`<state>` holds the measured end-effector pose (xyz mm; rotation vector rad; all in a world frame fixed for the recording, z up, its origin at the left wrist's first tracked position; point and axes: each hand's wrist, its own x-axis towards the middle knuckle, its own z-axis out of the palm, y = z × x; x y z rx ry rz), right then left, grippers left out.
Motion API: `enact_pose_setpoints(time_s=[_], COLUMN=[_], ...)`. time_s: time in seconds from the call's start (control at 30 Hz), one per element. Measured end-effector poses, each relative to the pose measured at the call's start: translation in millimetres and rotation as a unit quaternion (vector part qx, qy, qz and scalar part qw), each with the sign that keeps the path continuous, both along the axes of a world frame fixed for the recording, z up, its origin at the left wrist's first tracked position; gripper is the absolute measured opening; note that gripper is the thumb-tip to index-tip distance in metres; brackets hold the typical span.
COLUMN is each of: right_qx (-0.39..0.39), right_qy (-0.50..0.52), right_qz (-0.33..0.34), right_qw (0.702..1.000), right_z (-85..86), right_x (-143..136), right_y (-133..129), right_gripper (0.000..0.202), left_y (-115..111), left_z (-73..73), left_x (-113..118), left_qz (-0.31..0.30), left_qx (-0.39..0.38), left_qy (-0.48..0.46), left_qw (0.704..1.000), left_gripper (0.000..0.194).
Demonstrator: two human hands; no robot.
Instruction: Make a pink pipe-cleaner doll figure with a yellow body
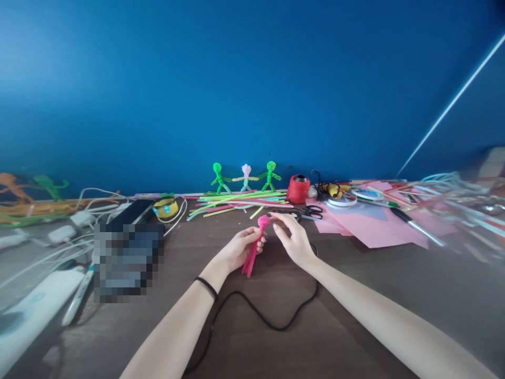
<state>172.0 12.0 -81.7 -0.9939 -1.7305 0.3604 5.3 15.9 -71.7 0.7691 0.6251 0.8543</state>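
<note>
A pink pipe-cleaner piece (pixel 263 222) has a rounded, wound head at the top and several loose strands hanging below it. My left hand (pixel 241 248) is closed around it just under the head. To its right, my right hand (pixel 292 239) is raised beside the head with its fingers apart and holds nothing. Behind both hands lies a pile of coloured pipe cleaners (pixel 236 202). Three small twisted figures stand at the wall: a green one (pixel 217 176), a pink-headed one (pixel 246 176) and another green one (pixel 270 176).
Black scissors (pixel 310 212), a red roll (pixel 298 189) and pink paper sheets (pixel 379 226) lie at the right. White cables and a dark device (pixel 130 216) sit at the left. A black cord (pixel 272 325) curves across the table (pixel 260 352) in front.
</note>
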Motion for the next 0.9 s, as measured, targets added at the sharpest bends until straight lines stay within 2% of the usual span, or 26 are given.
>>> enact_pose_setpoints(time_s=[0.13,0.27,0.5,0.63,0.77,0.9], right_qx=[0.0,-0.041,-0.091,-0.12,-0.12,-0.049], right_qy=[-0.006,-0.024,-0.076,-0.103,-0.113,-0.137], right_qz=[-0.023,-0.061,-0.155,-0.186,-0.19,-0.177], right_qw=[1.0,0.997,0.981,0.97,0.968,0.973], right_z=[0.0,-2.3,-0.8,3.3,3.3,-0.4], right_x=[-0.3,-0.5,-1.2,-0.3,0.2,-0.4], right_y=[0.0,2.9,2.1,0.0,-0.6,-1.5], right_gripper=[0.023,0.017,0.02,0.02,0.02,0.019], left_y=[-1.0,-0.2,-0.7,-2.0,-2.3,-1.6], left_z=[0.8,-0.9,-1.5,-1.0,-2.2,-4.5], left_x=[0.4,0.4,-0.6,0.2,4.3,8.4], left_qz=[0.009,0.012,0.009,0.02,0.076,0.146], left_qx=[0.003,0.006,-0.005,0.008,0.066,0.112], left_qy=[-0.011,-0.027,-0.038,-0.03,-0.017,0.002], left_qw=[1.0,1.0,0.999,0.999,0.995,0.983], left_gripper=[0.015,0.019,0.021,0.026,0.028,0.027])
